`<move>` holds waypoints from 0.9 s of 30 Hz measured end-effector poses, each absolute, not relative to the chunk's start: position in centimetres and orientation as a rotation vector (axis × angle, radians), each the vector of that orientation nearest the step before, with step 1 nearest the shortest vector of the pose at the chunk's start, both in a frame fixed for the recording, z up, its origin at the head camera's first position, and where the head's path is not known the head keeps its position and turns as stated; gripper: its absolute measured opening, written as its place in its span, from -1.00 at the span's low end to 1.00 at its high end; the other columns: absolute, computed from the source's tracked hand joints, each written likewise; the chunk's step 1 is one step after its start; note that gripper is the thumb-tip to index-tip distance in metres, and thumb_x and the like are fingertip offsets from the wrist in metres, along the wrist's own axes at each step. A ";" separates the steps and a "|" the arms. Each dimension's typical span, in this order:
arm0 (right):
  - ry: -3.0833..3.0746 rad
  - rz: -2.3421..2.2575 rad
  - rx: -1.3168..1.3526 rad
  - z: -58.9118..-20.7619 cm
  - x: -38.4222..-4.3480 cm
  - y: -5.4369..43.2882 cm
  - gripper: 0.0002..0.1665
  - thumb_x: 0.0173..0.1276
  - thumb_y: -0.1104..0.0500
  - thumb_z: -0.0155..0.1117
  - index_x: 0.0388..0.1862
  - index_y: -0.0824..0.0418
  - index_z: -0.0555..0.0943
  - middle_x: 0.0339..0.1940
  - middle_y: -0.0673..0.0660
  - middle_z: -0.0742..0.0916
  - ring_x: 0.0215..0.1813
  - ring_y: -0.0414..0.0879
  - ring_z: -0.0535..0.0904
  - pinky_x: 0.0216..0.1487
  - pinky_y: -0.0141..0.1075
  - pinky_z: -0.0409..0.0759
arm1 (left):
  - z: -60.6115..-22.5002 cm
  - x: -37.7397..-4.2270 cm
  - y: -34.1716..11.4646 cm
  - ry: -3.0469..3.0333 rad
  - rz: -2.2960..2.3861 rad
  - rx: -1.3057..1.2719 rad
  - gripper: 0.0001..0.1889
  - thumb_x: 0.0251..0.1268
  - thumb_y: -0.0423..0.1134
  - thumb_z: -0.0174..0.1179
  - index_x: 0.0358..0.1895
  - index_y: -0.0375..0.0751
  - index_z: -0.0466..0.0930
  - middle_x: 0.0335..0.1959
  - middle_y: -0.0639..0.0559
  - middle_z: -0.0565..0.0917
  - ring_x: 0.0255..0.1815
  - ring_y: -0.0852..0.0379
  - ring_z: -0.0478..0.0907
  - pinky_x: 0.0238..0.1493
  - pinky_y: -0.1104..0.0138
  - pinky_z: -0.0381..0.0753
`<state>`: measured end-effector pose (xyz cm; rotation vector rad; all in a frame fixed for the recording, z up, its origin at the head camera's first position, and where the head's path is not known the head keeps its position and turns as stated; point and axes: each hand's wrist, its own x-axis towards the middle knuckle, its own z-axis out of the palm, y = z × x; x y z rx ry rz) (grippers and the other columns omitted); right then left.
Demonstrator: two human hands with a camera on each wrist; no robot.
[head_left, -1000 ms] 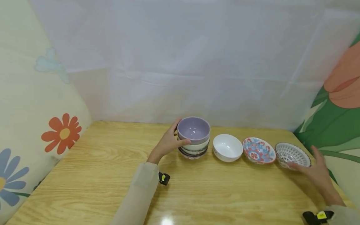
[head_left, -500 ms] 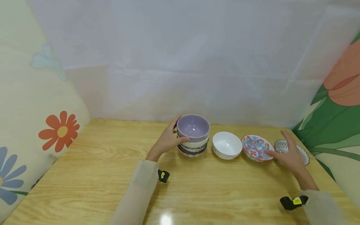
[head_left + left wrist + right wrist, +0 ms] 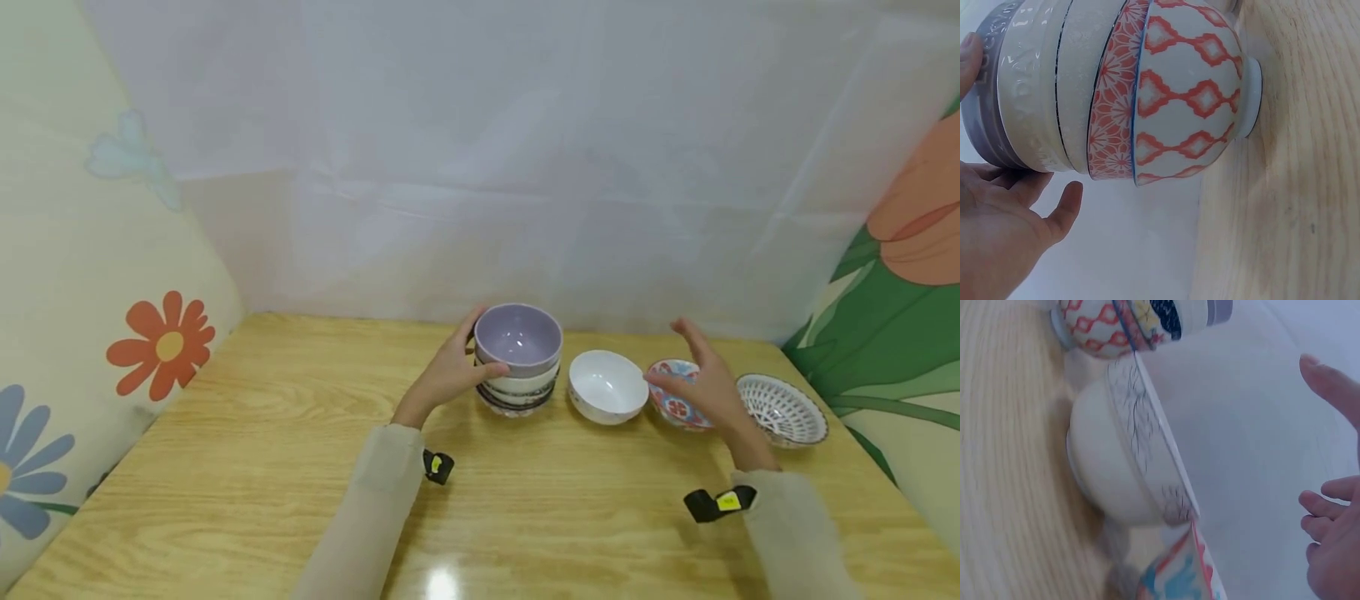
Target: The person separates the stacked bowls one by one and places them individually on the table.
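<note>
The head view looks down over the table (image 3: 225, 467); both wrist views, close and sideways, share the bowl stack (image 3: 527, 365).

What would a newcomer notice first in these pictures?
Probably the stack of bowls near the back of the table, its top purple bowl gripped by the left hand. To the stack's right, a white bowl, a colourful bowl and a lattice bowl stand in a row, the right hand over the colourful one.

A screened-off workspace, building unclear: a white sheet (image 3: 480, 158) lines the back edge of the tabletop (image 3: 247, 442), flowered screens (image 3: 67, 242) the sides.
</note>
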<state>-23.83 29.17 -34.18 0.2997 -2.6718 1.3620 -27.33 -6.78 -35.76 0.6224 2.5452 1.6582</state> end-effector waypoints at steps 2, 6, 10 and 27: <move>-2.676 1.389 0.330 -34.0 -24.1 28.3 0.19 0.19 0.12 0.40 0.57 0.15 -0.18 0.56 0.27 0.09 0.55 0.29 -0.15 0.42 0.32 -0.11 | -35.7 -27.4 -6.8 2.533 1.655 0.622 0.21 -0.13 0.25 0.40 0.54 -0.03 -0.17 0.51 -0.21 0.08 0.40 -0.27 0.23 0.32 -0.09 0.35; -2.660 1.481 0.393 -33.9 -24.7 26.4 0.22 0.16 0.14 0.43 0.57 0.17 -0.19 0.56 0.25 0.09 0.57 0.22 -0.18 0.47 0.25 -0.15 | -35.5 -27.3 -6.8 2.510 1.661 0.619 0.24 -0.16 0.29 0.40 0.54 -0.03 -0.18 0.51 -0.22 0.07 0.38 -0.30 0.24 0.30 -0.11 0.35; -2.624 1.588 0.462 -34.0 -25.2 24.3 0.19 0.16 0.18 0.43 0.56 0.21 -0.15 0.56 0.25 0.08 0.58 0.17 -0.17 0.50 0.18 -0.20 | -35.5 -27.4 -6.8 2.498 1.672 0.632 0.20 -0.11 0.23 0.41 0.54 -0.04 -0.17 0.50 -0.21 0.09 0.37 -0.29 0.25 0.29 -0.09 0.38; -2.606 1.732 0.650 -35.5 -26.9 17.9 0.44 -0.12 -0.25 0.55 0.57 0.14 -0.11 0.58 0.17 0.04 0.58 0.16 -0.16 0.50 0.18 -0.18 | -36.3 -27.7 -7.1 2.458 1.672 0.696 0.20 -0.08 0.17 0.43 0.54 -0.11 -0.19 0.53 -0.16 0.04 0.51 -0.19 0.03 0.41 -0.12 0.17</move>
